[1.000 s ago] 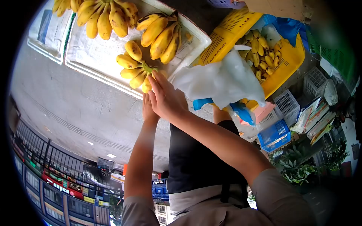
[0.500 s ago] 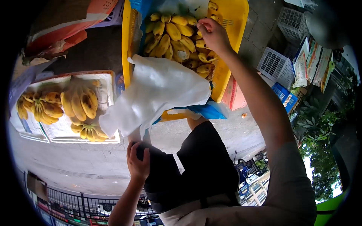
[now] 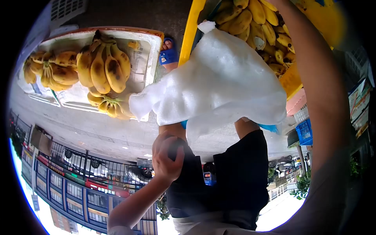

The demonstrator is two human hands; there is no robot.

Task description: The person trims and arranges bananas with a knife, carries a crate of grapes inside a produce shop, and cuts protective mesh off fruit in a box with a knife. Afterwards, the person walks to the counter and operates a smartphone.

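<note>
My left hand [image 3: 167, 158] rests on my knee in dark shorts, its fingers apart and holding nothing. My right forearm [image 3: 313, 58] reaches up along the right side to the top edge, and the hand itself is out of view. Near that arm, small yellow bananas [image 3: 256, 37] fill a yellow crate [image 3: 191, 29]. A white foam sheet [image 3: 219, 82] drapes over the crate's near end and across above my knees, hiding part of the fruit.
On the left, a white foam box [image 3: 150, 74] holds several banana bunches [image 3: 103, 68], some with dark spots. A foot in a blue sandal [image 3: 168, 56] stands between box and crate. A blue basket [image 3: 304, 132] is at right; a railing [image 3: 86, 164] runs behind.
The view has swung, so the crate, foam sheet and banana box appear farther right. My right hand, earlier over the bananas with bent fingers, has left the frame. My left hand stays on the knee.
</note>
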